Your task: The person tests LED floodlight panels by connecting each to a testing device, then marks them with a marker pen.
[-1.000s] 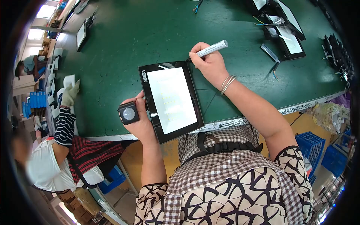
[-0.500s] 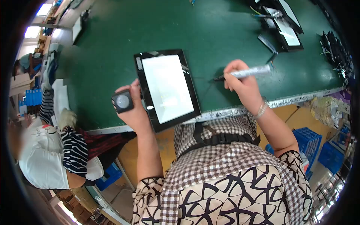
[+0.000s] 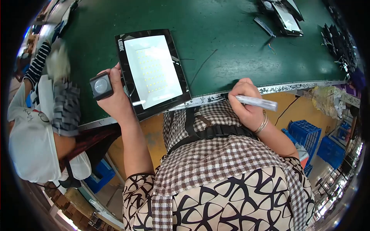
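Note:
An LED floodlight (image 3: pixel 156 71) with a black frame and a pale panel dotted with small yellow LEDs lies tilted at the near edge of the green table. On its left side sticks out a black motion sensor (image 3: pixel 101 86) with a round white lens. My left hand (image 3: pixel 117 98) is closed around that side of the floodlight, by the sensor. A whitish marker pen (image 3: pixel 257 102) is gripped in my right hand (image 3: pixel 246 98), its dark tip pointing left at the table's front edge. Some right fingers are hidden behind the hand.
Other floodlights (image 3: pixel 287 19) lie at the far right of the green table (image 3: pixel 216 34), near a strip-shaped part (image 3: pixel 264 27) with wires. Black parts (image 3: pixel 339 46) are heaped on the right edge. A co-worker (image 3: pixel 32 142) sits at left. Blue crates (image 3: pixel 304 133) stand below right.
My right hand with the marker pen has come down and nearer, from over the table to its front edge. The floodlight sits further left and higher in view. The co-worker's arms have moved.

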The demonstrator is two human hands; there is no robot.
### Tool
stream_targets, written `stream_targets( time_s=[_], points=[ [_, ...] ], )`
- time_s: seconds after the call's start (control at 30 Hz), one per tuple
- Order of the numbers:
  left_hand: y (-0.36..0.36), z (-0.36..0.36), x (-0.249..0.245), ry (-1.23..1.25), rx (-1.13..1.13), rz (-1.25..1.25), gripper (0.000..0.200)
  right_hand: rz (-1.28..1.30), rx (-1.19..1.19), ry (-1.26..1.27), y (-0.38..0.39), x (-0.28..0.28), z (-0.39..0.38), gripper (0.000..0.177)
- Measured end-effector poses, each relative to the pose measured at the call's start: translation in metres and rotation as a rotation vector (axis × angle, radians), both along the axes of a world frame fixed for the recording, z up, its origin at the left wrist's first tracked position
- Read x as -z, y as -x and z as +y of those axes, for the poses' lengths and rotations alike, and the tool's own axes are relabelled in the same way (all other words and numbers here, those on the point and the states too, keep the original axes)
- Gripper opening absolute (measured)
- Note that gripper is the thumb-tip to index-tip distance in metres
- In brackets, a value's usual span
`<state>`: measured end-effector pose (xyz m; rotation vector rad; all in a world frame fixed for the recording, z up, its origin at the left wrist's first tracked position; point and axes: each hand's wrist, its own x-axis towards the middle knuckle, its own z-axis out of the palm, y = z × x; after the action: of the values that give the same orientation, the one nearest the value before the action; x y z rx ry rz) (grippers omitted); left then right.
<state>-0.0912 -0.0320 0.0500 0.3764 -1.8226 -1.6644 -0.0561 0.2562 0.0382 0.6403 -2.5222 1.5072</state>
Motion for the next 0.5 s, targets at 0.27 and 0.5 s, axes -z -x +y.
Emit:
stream_targets(
  time_s=[0.27, 0.5],
  points=[
    [-0.001, 0.002, -0.002, -0.052, -0.011, 0.028, 0.01, 0.044, -0.031, -0.094, 0.0, -0.002, -0.006, 0.009],
    [0.002, 0.004, -0.004, -0.074, -0.013, 0.014, 0.01, -0.057, 0.043, -0.044, -0.004, 0.003, -0.004, 0.008]
  ],
)
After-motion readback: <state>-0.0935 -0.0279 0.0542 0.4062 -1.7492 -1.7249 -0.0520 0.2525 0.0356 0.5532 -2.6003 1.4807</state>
